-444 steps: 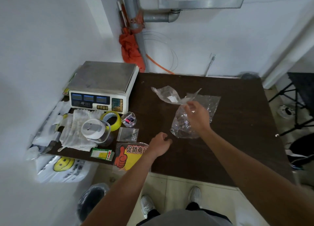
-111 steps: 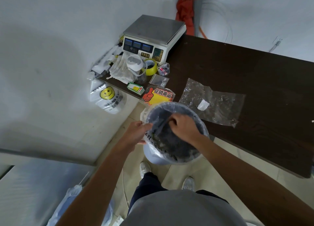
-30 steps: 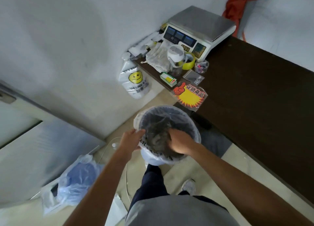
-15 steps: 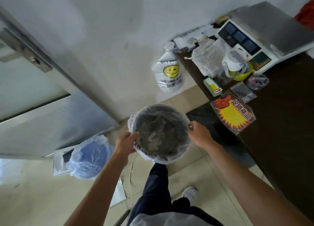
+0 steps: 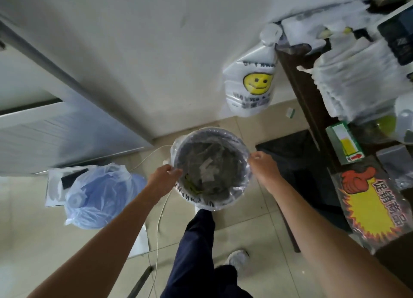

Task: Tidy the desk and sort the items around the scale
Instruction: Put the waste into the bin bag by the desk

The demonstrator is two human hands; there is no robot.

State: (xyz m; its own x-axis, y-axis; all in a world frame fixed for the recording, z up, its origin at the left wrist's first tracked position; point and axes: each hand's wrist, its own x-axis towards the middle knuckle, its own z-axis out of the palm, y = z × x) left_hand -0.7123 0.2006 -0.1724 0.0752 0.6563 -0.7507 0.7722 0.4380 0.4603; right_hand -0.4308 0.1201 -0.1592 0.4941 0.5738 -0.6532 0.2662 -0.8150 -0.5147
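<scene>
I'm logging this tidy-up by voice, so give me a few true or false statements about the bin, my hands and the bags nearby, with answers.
1. The left hand and right hand hold the bin at opposite sides of its rim. True.
2. The bin is empty. False: crumpled clear plastic lies inside.
3. The smiley-face bag lies flat on the floor. False: it hangs at the corner of the desk.
4. A clear bag with blue contents sits on the floor left of the bin. True.

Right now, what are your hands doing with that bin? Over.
Left hand grips bin rim, right hand pinches liner edge. Crumpled plastic inside bin. Blue bag on floor, left, apart.
</scene>
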